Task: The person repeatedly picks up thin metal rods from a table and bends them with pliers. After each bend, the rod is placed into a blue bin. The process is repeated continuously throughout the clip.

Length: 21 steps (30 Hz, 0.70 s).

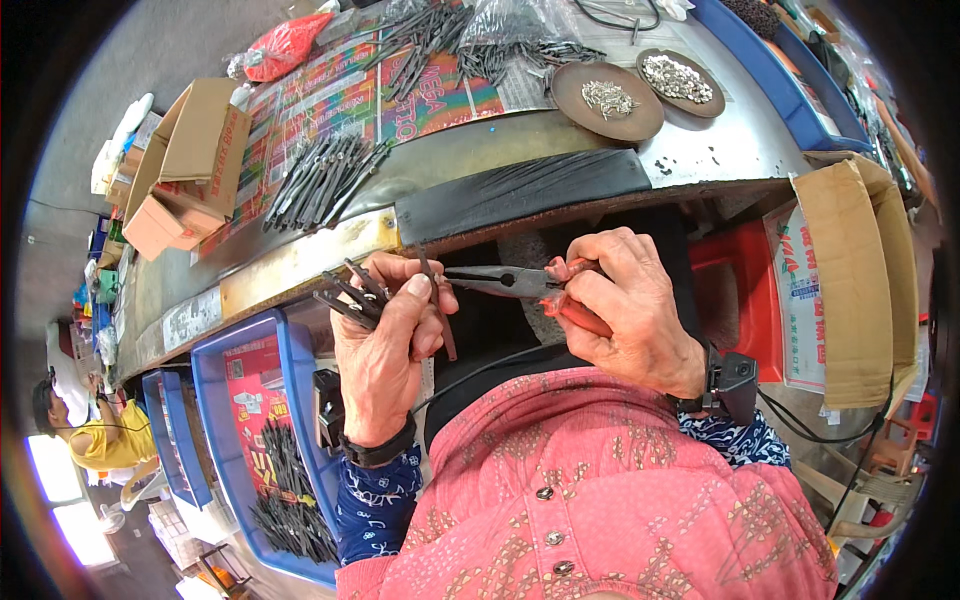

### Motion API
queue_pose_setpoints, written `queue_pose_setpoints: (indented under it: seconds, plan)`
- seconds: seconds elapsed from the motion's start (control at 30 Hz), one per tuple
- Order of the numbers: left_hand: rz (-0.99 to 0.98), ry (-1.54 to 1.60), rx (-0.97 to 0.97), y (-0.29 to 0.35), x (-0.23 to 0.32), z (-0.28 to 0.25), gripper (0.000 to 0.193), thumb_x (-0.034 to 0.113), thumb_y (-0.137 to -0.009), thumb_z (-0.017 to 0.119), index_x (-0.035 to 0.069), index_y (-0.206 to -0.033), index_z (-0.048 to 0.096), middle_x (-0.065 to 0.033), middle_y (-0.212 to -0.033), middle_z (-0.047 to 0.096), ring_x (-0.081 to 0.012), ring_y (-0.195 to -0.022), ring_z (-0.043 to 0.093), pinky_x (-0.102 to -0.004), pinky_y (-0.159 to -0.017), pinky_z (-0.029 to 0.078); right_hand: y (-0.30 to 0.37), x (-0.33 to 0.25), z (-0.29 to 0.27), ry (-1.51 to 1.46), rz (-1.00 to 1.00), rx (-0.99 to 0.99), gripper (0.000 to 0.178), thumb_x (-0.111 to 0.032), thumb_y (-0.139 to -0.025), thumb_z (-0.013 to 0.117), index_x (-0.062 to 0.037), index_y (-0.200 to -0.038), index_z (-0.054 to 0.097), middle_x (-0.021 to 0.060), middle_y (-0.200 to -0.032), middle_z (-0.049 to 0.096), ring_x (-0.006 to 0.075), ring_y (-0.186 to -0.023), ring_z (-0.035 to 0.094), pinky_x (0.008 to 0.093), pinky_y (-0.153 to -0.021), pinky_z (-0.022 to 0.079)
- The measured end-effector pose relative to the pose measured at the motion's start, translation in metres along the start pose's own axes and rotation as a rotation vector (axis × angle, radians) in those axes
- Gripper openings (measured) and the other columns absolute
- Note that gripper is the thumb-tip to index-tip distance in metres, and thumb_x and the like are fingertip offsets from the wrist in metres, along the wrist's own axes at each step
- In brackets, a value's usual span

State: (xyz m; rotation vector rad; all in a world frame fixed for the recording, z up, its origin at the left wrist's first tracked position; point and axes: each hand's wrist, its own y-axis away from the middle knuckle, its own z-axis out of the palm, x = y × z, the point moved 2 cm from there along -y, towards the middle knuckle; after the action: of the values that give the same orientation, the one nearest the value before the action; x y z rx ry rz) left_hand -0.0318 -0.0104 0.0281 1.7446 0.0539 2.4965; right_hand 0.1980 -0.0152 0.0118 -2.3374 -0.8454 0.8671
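My left hand (385, 355) is closed around several dark, narrow strips (352, 300), their ends sticking out past the fingers. Between its thumb and fingertips one brown strip (448, 335) is pinched, standing nearly upright. In my right hand (635, 300) is a pair of pliers (515, 282) with red handles, the fingers wrapped round them. The plier tips point left and reach the left fingertips beside the brown strip; whether they grip anything is too small to tell. Both hands are in front of the table edge, above my lap.
Dark strips lie in a bundle (325, 182) and a back pile (425, 45). Two brown dishes (640, 128) (712, 105) hold small metal parts. Cardboard boxes (215, 150) (845, 270) flank me. A blue bin (215, 425) at lower left holds more strips. Another person (105, 440) sits far left.
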Motion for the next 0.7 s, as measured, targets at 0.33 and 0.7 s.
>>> queue_pose_setpoints:
  seconds: [0.33,0.7]
  plan:
    - [0.027,0.047,0.006,0.015,-0.006,-0.001,0.014,0.007,-0.096,0.065,-0.001,-0.107,0.061,-0.0125,-0.087,0.067,-0.0062,-0.057,0.047,-0.0196,-0.051,0.038,0.003,-0.004,-0.003,0.014,-0.025,0.008,0.023,-0.011,-0.069,0.075,-0.0078,-0.090,0.067,0.0072,-0.101,0.057,0.0268,-0.091,0.058,0.0407,-0.079,0.041]
    - [-0.010,0.155,-0.142,0.013,-0.012,-0.005,0.013,0.008,-0.098,0.063,0.002,-0.108,0.059,-0.0162,-0.083,0.069,-0.0075,-0.049,0.044,-0.0201,-0.045,0.033,0.002,-0.007,-0.006,0.057,-0.074,0.022,0.023,-0.013,-0.067,0.078,-0.0087,-0.087,0.066,0.0076,-0.105,0.057,0.0260,-0.096,0.058,0.0434,-0.086,0.040]
